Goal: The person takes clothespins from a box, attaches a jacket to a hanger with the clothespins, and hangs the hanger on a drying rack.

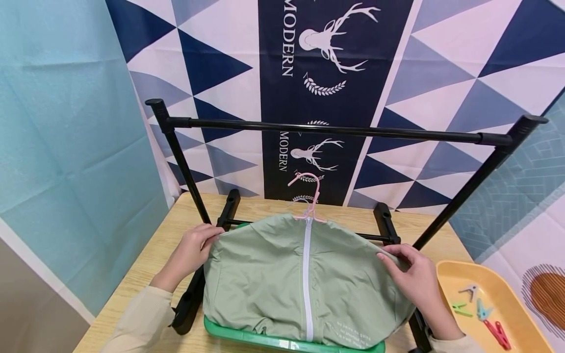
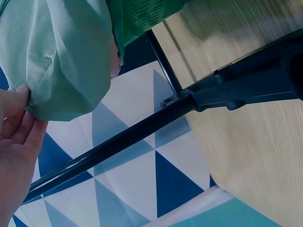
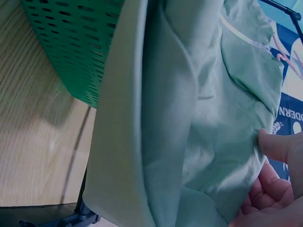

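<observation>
A sage-green zip-up garment (image 1: 265,274) with a white zipper (image 1: 306,279) lies spread over a green basket (image 1: 247,337). The pink hook of a hanger (image 1: 317,186) rises out of its top. My left hand (image 1: 194,252) pinches the garment's upper left edge between thumb and fingers; the left wrist view shows the cloth (image 2: 61,61) bunched there. On the opposite side my right hand (image 1: 415,277) pinches the upper right edge. Folds of the cloth (image 3: 208,118) hang beside that hand in the right wrist view. The hanger's arms are hidden inside the garment.
A black rack with a horizontal bar (image 1: 326,129) stands over the wooden table (image 1: 145,289). At the right sits a yellow tray (image 1: 507,289) holding several clothespins (image 1: 483,310). A second, pale hook (image 1: 301,198) shows behind the pink one. Patterned curtain (image 1: 220,59) hangs behind.
</observation>
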A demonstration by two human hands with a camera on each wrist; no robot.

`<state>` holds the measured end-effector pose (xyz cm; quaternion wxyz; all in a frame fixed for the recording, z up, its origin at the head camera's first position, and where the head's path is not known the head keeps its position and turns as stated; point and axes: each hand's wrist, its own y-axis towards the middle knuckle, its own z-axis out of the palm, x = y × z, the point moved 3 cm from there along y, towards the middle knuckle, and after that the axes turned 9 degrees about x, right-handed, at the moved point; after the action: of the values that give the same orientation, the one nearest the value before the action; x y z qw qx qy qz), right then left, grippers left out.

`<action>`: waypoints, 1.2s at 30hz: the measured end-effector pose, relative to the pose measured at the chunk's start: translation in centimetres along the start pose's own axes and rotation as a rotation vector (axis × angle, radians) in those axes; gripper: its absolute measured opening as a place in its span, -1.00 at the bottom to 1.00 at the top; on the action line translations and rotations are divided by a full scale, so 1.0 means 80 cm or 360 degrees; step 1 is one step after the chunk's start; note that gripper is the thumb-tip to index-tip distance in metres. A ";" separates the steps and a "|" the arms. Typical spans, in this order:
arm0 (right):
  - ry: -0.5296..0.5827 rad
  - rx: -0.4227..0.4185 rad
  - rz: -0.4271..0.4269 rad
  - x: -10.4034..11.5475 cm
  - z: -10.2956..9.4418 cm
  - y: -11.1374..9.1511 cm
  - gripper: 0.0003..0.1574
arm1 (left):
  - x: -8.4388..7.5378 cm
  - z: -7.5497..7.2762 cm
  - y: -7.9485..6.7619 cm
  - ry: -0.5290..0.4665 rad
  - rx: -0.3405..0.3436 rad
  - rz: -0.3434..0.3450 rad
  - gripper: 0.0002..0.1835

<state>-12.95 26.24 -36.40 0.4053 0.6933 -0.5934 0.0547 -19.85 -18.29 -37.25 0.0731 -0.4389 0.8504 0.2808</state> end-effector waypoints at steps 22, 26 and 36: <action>-0.0037 0.0085 -0.0078 0.006 -0.002 0.012 -0.82 | 0.004 0.001 -0.004 0.0022 -0.0037 0.0055 -0.75; -0.0059 0.0130 -0.0091 0.006 -0.003 0.014 -0.82 | 0.004 0.002 -0.003 0.0019 -0.0040 0.0071 -0.75; -0.0194 0.0241 -0.0108 0.006 -0.012 0.017 -0.85 | 0.008 0.001 0.001 0.0013 -0.0016 0.0102 -0.75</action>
<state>-13.63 26.55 -34.80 0.3164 0.7437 -0.5873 0.0433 -20.32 -18.65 -37.53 0.0586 -0.4129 0.8629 0.2854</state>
